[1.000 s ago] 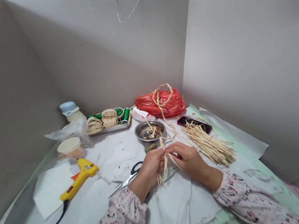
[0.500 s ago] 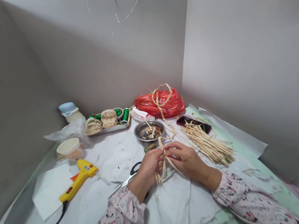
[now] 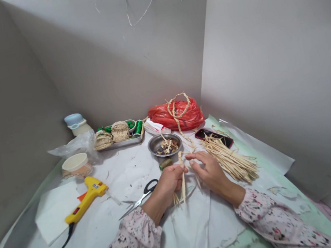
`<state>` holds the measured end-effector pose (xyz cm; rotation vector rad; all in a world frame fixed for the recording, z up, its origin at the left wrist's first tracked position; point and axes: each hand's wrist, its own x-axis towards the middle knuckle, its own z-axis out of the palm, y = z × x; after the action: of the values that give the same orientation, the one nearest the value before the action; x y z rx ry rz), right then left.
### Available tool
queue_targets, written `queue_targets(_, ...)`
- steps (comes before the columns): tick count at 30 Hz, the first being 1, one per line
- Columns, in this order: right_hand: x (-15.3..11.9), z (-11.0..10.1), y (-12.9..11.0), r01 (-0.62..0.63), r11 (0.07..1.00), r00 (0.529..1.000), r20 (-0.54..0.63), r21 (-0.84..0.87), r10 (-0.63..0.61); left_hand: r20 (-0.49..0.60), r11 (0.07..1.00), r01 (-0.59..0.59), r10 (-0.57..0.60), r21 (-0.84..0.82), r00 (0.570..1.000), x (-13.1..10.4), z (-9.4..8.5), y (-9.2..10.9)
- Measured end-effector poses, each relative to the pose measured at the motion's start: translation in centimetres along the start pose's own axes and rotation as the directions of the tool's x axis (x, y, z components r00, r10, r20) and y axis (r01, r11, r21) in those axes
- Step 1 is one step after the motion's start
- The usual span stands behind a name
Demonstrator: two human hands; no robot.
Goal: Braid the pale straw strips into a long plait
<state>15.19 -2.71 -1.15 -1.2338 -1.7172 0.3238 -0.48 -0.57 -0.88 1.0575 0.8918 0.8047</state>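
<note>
A pale straw braid (image 3: 180, 157) is pinched in my left hand (image 3: 170, 183), and loose straw ends (image 3: 184, 191) hang below its closed fingers. My right hand (image 3: 209, 173) is just to the right, a small gap away, with one straw strand (image 3: 198, 183) held at its curled fingers and hanging beneath them; the index finger is extended toward the braid. Beyond my hands the finished length of braid runs up and loops over a red plastic bag (image 3: 164, 115). A bundle of straw strips (image 3: 229, 159) lies right of my right hand. Scissors (image 3: 142, 198) rest beside my left wrist, partly covered.
A metal bowl (image 3: 155, 152) of scraps and a small spool (image 3: 165, 164) stand just beyond my hands. Left are a yellow glue gun (image 3: 86, 200), a paper cup (image 3: 76, 164) and a tray (image 3: 121, 144) of coiled braids and green thread. A phone (image 3: 200, 134) lies under the straw bundle.
My right hand has moved slightly right, away from my left hand, drawing a strand aside. My left hand keeps its pinch on the braid.
</note>
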Motion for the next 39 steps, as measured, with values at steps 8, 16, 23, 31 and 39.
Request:
queue_targets(8, 0.0, 0.7, 0.9, -0.182, 0.960, 0.953, 0.279, 0.213, 0.119, -0.014, 0.990, -0.029, 0.031, 0.136, 0.999, 0.4, 0.0, -0.5)
queue_targets(16, 0.1, 0.8, 0.9, -0.190, 0.963, 0.956, 0.258, 0.192, 0.137, -0.005, 0.979, -0.034, 0.036, 0.199, 0.999, 0.4, 0.0, -0.6)
queue_targets(23, 0.1, 0.6, 0.9, -0.169, 0.955, 0.963, 0.249, 0.245, 0.106, 0.014, 0.987, -0.027, 0.025, 0.157, 1.000, 0.2, 0.3, -0.1)
queue_targets(31, -0.2, 0.9, 1.5, -0.158, 0.953, 0.967, 0.238, 0.260, 0.095, -0.004, 0.985, -0.032, 0.033, 0.168, 0.999, 0.3, 0.0, -0.2)
queue_targets(39, -0.3, 0.4, 1.3, 0.057, 0.995, 0.964, 0.254, 0.086, -0.078, -0.069, 0.961, -0.051, 0.072, 0.273, 0.995, 0.7, -0.1, -0.8)
